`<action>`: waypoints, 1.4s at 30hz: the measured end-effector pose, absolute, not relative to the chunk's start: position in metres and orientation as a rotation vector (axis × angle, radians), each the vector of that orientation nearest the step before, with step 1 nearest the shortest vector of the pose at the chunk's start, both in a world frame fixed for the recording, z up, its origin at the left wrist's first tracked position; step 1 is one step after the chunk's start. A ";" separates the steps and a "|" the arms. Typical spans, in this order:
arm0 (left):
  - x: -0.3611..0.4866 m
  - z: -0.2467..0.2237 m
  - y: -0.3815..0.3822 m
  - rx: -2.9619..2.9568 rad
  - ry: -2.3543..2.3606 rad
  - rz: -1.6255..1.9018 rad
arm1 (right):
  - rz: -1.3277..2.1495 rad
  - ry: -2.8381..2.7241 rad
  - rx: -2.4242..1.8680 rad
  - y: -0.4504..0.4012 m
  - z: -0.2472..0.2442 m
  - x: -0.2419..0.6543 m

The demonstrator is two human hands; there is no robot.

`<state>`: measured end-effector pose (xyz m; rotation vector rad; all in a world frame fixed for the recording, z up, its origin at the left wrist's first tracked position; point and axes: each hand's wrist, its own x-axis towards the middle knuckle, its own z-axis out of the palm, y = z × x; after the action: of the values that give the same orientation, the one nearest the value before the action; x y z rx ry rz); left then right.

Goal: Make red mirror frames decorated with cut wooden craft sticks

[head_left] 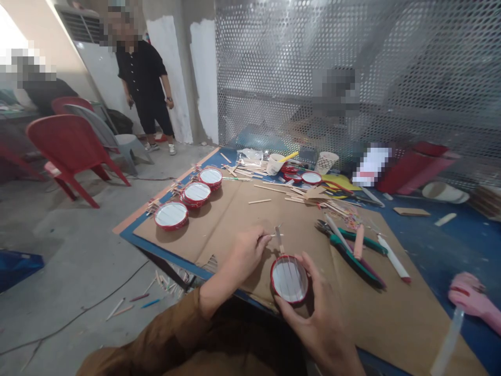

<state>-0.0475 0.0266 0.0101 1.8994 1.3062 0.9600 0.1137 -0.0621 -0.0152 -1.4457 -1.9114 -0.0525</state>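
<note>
A miniature banjo (289, 280) with a red rim, a pale round face and several thin strings lies low on the cardboard (235, 209). Thumb and fingers of my right hand (319, 308) close around its rim from the right and below. Beside its short wooden neck (280, 245), my left hand (248, 249) pinches a thin light stick (277, 235) that reaches toward the neck's far end. The stick's near part is hidden by my fingers. Similar red-rimmed banjos (171, 215) sit at the table's left side, their necks pointing left.
Green-handled cutters (360, 261), a white pen-like tool (393, 258) and a pink glue gun (473, 300) lie to the right. Loose wooden sticks (309, 196) and paper cups (275, 164) are at the back, before a perforated metal screen (274, 73). A person in black (143, 78) stands beyond the table.
</note>
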 end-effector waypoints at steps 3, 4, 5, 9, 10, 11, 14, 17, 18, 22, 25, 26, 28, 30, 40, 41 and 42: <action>-0.048 0.010 0.027 1.903 1.310 0.969 | -0.061 -1.930 -1.441 -0.061 -0.016 0.114; -0.048 0.009 0.027 1.901 1.306 0.971 | -0.063 -1.936 -1.442 -0.061 -0.016 0.115; -0.048 0.009 0.027 1.895 1.301 0.971 | -0.066 -1.941 -1.443 -0.061 -0.016 0.115; -0.048 0.008 0.027 1.862 1.287 0.971 | -0.070 -1.968 -1.442 -0.059 -0.015 0.115; -0.049 0.009 0.027 1.856 1.289 0.969 | -0.068 -1.972 -1.443 -0.059 -0.015 0.115; -0.049 0.009 0.027 1.852 1.291 0.967 | -0.063 -1.975 -1.444 -0.059 -0.015 0.115; -0.049 0.010 0.026 1.841 1.294 0.962 | -0.039 -1.979 -1.454 -0.059 -0.016 0.115; -0.049 0.012 0.026 1.833 1.293 0.955 | -0.019 -1.979 -1.460 -0.060 -0.016 0.116; -0.049 0.013 0.025 1.829 1.294 0.952 | -0.017 -1.980 -1.458 -0.060 -0.015 0.116; -0.048 0.015 0.025 1.809 1.298 0.948 | -0.010 -1.982 -1.449 -0.060 -0.015 0.116; -0.048 0.015 0.025 1.808 1.302 0.957 | 0.001 -1.980 -1.454 -0.060 -0.015 0.115; -0.048 0.014 0.025 1.809 1.305 0.961 | 0.002 -1.980 -1.453 -0.060 -0.015 0.115; -0.048 0.013 0.025 1.811 1.306 0.970 | -0.007 -1.982 -1.443 -0.059 -0.016 0.115; -0.049 0.012 0.025 1.808 1.301 0.972 | -0.022 -1.982 -1.436 -0.059 -0.016 0.115; -0.049 0.010 0.025 1.817 1.287 0.971 | 0.013 -1.974 -1.442 -0.060 -0.014 0.116; -0.049 0.010 0.025 1.817 1.289 0.974 | 0.009 -1.976 -1.439 -0.060 -0.015 0.116; -0.049 0.010 0.025 1.816 1.290 0.972 | 0.010 -1.978 -1.440 -0.059 -0.015 0.116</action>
<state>-0.0494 0.0253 0.0097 1.8157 1.2904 0.9716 0.1158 -0.0594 -0.0148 -1.4397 -1.9776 0.0098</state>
